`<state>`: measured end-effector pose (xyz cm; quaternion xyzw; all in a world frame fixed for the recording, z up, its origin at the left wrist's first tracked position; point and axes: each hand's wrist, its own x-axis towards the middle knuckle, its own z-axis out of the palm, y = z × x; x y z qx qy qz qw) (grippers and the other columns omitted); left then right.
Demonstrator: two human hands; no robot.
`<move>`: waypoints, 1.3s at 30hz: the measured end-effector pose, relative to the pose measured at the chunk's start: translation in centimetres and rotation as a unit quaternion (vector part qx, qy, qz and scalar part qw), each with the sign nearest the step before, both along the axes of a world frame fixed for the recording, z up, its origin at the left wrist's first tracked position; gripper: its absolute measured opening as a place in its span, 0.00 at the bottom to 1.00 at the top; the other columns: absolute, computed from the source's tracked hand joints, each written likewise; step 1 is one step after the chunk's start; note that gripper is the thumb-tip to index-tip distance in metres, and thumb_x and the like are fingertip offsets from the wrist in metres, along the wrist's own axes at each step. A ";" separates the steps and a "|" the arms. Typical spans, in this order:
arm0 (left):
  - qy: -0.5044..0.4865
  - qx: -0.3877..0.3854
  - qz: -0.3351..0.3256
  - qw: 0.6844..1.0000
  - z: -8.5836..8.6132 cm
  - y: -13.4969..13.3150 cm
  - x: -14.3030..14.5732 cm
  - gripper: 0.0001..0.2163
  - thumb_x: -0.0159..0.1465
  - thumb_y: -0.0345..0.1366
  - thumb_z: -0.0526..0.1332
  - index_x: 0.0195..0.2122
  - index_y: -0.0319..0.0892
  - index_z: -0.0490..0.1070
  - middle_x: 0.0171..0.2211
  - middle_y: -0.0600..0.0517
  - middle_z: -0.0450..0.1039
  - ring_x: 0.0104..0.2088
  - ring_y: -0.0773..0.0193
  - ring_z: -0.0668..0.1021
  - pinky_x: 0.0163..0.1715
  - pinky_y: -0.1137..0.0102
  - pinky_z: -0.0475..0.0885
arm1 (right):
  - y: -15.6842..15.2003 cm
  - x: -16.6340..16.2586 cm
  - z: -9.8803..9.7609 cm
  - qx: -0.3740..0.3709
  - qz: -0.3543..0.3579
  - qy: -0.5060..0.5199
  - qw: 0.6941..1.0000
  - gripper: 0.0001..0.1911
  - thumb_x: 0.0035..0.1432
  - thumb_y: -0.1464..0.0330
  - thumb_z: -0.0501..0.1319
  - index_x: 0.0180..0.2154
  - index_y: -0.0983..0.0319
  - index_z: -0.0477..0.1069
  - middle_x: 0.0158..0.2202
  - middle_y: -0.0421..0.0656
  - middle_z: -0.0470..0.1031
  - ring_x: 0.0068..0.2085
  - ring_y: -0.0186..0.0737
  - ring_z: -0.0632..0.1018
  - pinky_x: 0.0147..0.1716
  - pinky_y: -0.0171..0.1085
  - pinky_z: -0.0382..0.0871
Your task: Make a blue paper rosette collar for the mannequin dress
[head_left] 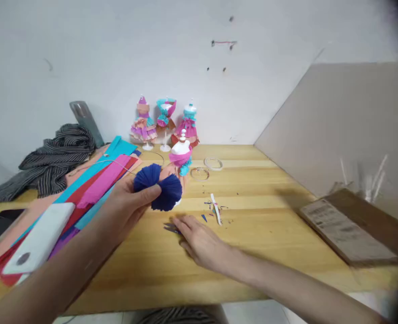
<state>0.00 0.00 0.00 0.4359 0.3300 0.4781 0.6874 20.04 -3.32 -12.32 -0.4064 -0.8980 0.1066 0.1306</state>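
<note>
Head view: left hand (131, 200) clamped on blue paper bow (167, 191), thumb across its pinched middle; bow is above the bench (259, 234), left of centre; right hand (202, 240) low over the bench, between centre and front edge, at the scissors (172, 228); blades point toward left edge, handles hidden, cannot tell whether fingers grip; paper strips (99, 186) along left side; small dress stands (143, 121) near back edge; cardboard (360, 209) by right edge.

Left hand (127, 202) pinching fan-lobed, pleated dark-blue paper piece (170, 193), right hand (202, 240) at pointed grey metal scissors (172, 228), yellow-brown wooden tabletop (252, 238) beneath, small paper-dressed mannequins (181, 147) behind.
</note>
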 end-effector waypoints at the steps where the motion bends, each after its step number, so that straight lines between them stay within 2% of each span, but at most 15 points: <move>1: 0.002 -0.005 0.013 1.000 -0.1 -0.1 -0.1 0.07 0.52 0.32 0.71 0.33 0.40 0.79 0.31 0.50 0.80 0.31 0.66 0.79 0.39 0.72 0.74 | 0.0 0.0 0.2 0.012 0.018 -0.001 1.000 0.26 0.56 0.77 0.57 0.57 0.74 0.63 0.50 0.57 0.71 0.51 0.51 0.70 0.52 0.47 0.67; 4: 0.008 -0.020 0.037 0.999 -0.6 -0.6 -0.4 0.11 0.46 0.34 0.74 0.30 0.38 0.80 0.29 0.50 0.80 0.29 0.64 0.79 0.33 0.72 0.75 | 0.4 0.2 0.8 0.031 0.050 0.006 0.998 0.16 0.59 0.74 0.55 0.49 0.67 0.71 0.47 0.53 0.73 0.51 0.50 0.70 0.51 0.48 0.66; 7: 0.016 -0.039 0.036 0.998 -1.5 -1.2 -0.8 0.11 0.45 0.36 0.75 0.30 0.39 0.80 0.26 0.51 0.79 0.26 0.64 0.79 0.29 0.72 0.75 | 1.7 1.9 2.0 0.016 0.053 0.025 0.998 0.10 0.61 0.74 0.55 0.41 0.63 0.74 0.39 0.48 0.77 0.42 0.43 0.75 0.42 0.41 0.69; 9: 0.030 -0.056 0.033 0.997 -2.3 -1.5 -1.1 0.12 0.46 0.37 0.75 0.31 0.40 0.80 0.25 0.50 0.80 0.25 0.63 0.79 0.28 0.71 0.75 | 3.3 4.0 3.1 0.017 0.000 0.038 0.999 0.10 0.60 0.74 0.55 0.37 0.63 0.75 0.35 0.47 0.78 0.38 0.41 0.76 0.38 0.38 0.69; 12: 0.071 -0.087 0.022 0.993 -3.9 -1.9 -1.0 0.13 0.46 0.38 0.75 0.31 0.39 0.80 0.26 0.49 0.80 0.26 0.62 0.79 0.27 0.70 0.74 | 5.9 8.0 4.6 0.010 -0.143 0.066 0.988 0.09 0.58 0.75 0.57 0.34 0.63 0.76 0.34 0.46 0.80 0.35 0.41 0.78 0.35 0.36 0.69; 15: 0.113 -0.102 -0.017 0.988 -5.9 -2.0 -0.6 0.15 0.48 0.39 0.73 0.33 0.36 0.79 0.27 0.46 0.81 0.25 0.62 0.79 0.27 0.71 0.72 | 7.1 10.5 5.6 0.005 -0.192 0.079 0.978 0.10 0.57 0.73 0.56 0.35 0.64 0.77 0.36 0.49 0.81 0.33 0.42 0.78 0.33 0.37 0.69; 18: 0.140 -0.109 -0.064 0.982 -8.1 -1.7 -0.1 0.17 0.48 0.41 0.72 0.34 0.33 0.78 0.29 0.43 0.80 0.27 0.61 0.79 0.28 0.69 0.72 | 6.5 10.4 5.7 -0.068 -0.169 0.111 0.977 0.10 0.58 0.70 0.56 0.35 0.63 0.77 0.35 0.46 0.81 0.33 0.40 0.79 0.31 0.35 0.69; 21: 0.196 -0.103 -0.123 0.967 -9.8 -1.3 0.0 0.19 0.50 0.43 0.70 0.36 0.32 0.77 0.30 0.40 0.80 0.27 0.57 0.80 0.28 0.65 0.74 | 5.6 9.5 5.3 -0.119 -0.139 0.090 0.979 0.10 0.58 0.69 0.56 0.33 0.62 0.77 0.31 0.44 0.81 0.29 0.38 0.78 0.27 0.33 0.67; 23: 0.293 -0.048 -0.099 0.950 -10.6 -1.3 -0.3 0.18 0.51 0.40 0.68 0.41 0.34 0.76 0.36 0.39 0.80 0.33 0.53 0.81 0.33 0.61 0.76 | 5.9 9.5 4.9 -0.125 -0.147 0.061 0.979 0.11 0.58 0.69 0.56 0.32 0.62 0.78 0.30 0.43 0.81 0.28 0.38 0.77 0.27 0.33 0.66; 26: 0.463 0.107 -0.014 0.879 -11.5 -1.6 -0.6 0.24 0.52 0.33 0.67 0.51 0.39 0.71 0.51 0.41 0.75 0.51 0.50 0.76 0.52 0.55 0.70 | 7.9 10.8 4.5 -0.089 -0.199 0.013 0.976 0.10 0.56 0.69 0.57 0.32 0.61 0.78 0.31 0.43 0.82 0.29 0.39 0.78 0.29 0.33 0.67; 28: 0.552 0.186 -0.009 0.813 -11.6 -2.0 -0.7 0.27 0.55 0.33 0.64 0.57 0.41 0.65 0.56 0.42 0.69 0.56 0.50 0.72 0.56 0.55 0.66 | 9.6 11.8 4.4 -0.062 -0.231 -0.003 0.971 0.10 0.56 0.69 0.58 0.33 0.62 0.79 0.32 0.45 0.82 0.31 0.41 0.79 0.30 0.34 0.66; 31: 0.675 0.225 -0.031 0.702 -11.3 -2.6 -0.3 0.27 0.62 0.37 0.58 0.63 0.43 0.57 0.59 0.41 0.65 0.51 0.47 0.76 0.45 0.55 0.74 | 12.1 12.5 4.0 -0.039 -0.256 -0.012 0.966 0.11 0.55 0.70 0.58 0.36 0.61 0.79 0.35 0.46 0.82 0.34 0.43 0.79 0.32 0.34 0.66; 33: 0.732 0.237 -0.031 0.638 -10.9 -2.8 0.0 0.27 0.62 0.36 0.55 0.63 0.43 0.56 0.58 0.40 0.64 0.45 0.48 0.79 0.35 0.57 0.76 | 13.5 12.3 3.5 -0.028 -0.265 -0.019 0.964 0.12 0.55 0.69 0.58 0.38 0.61 0.79 0.36 0.46 0.82 0.36 0.43 0.79 0.34 0.34 0.66; 36: 0.762 0.270 -0.018 0.588 -10.8 -3.0 0.3 0.21 0.63 0.35 0.55 0.58 0.42 0.62 0.54 0.41 0.67 0.41 0.51 0.80 0.30 0.62 0.76 | 15.4 11.9 2.5 -0.020 -0.278 -0.030 0.960 0.12 0.55 0.68 0.59 0.39 0.61 0.80 0.35 0.46 0.82 0.37 0.43 0.79 0.35 0.34 0.66; 39: 0.768 0.317 0.014 0.556 -10.9 -3.1 -0.1 0.17 0.62 0.38 0.58 0.52 0.43 0.67 0.53 0.41 0.67 0.42 0.52 0.79 0.33 0.62 0.76 | 17.4 12.2 2.0 -0.016 -0.299 -0.037 0.953 0.12 0.56 0.67 0.60 0.39 0.61 0.80 0.36 0.46 0.82 0.39 0.44 0.79 0.36 0.33 0.67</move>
